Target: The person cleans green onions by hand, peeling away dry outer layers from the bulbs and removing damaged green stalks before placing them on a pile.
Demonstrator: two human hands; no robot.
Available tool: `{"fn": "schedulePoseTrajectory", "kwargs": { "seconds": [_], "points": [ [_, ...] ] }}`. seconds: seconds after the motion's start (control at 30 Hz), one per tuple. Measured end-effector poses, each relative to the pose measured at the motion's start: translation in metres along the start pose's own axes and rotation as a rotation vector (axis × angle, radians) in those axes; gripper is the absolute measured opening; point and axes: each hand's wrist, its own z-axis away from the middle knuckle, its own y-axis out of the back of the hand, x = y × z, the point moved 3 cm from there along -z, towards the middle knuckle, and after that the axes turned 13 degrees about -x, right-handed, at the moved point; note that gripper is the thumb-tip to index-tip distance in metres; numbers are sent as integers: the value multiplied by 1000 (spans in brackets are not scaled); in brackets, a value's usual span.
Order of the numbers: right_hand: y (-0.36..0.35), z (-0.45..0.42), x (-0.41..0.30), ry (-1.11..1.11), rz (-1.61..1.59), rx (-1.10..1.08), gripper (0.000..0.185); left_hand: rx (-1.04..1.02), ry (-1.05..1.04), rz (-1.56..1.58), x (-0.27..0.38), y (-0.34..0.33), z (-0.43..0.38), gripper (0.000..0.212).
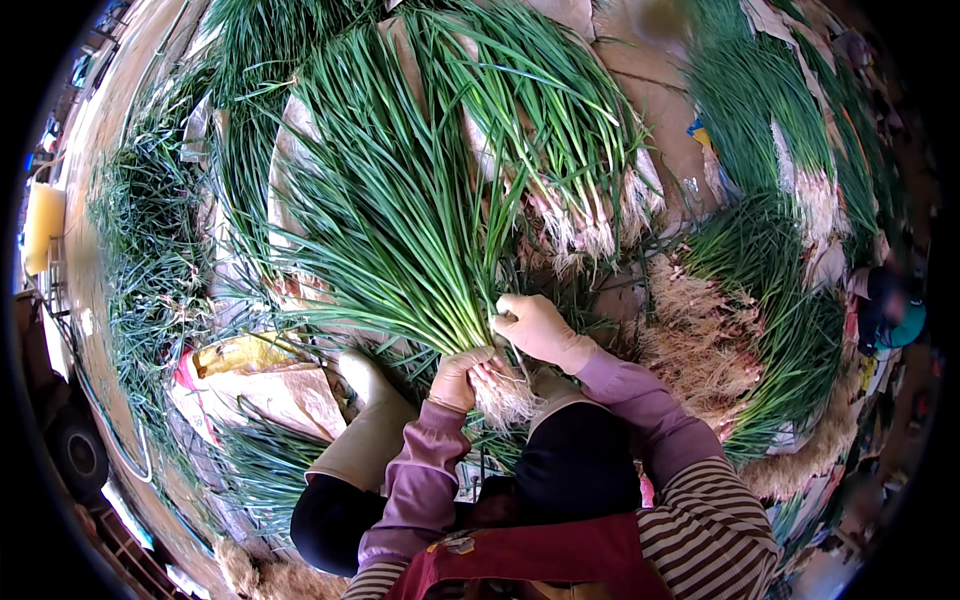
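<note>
My gloved left hand [454, 381] grips a bunch of green onions [442, 285] low on the stalks, just above the pale stringy roots [504, 394]. The long green leaves fan out ahead of me to the upper left. At the bunch's right edge, my gloved right hand [538, 330] has its thumb and fingers pinched together on what looks like a thin strand of the onions. A strip hangs below those fingers towards the roots; its exact grip is partly hidden. Both hands are between my knees, above boots [367, 435].
More green onions [577, 165] lie ahead on sacking. To the right sits a root-out pile [705, 337]. A white and yellow sack [262, 390] and loose leaf trimmings [154, 225] are at left. Another person [892, 311] is at the far right.
</note>
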Motion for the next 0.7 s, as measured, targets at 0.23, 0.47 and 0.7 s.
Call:
{"fn": "schedulePoseTrajectory", "kwargs": {
  "seconds": [0.23,0.47,0.7],
  "points": [
    [24,-9,43,-143,349,424,14,-85,-48,131,-3,7,-7,15],
    [28,22,38,-325,675,-859,26,-197,-17,62,-1,23,-3,24],
    [113,-59,54,-465,576,249,26,-358,-186,89,19,-24,3,37]
  ]
}}
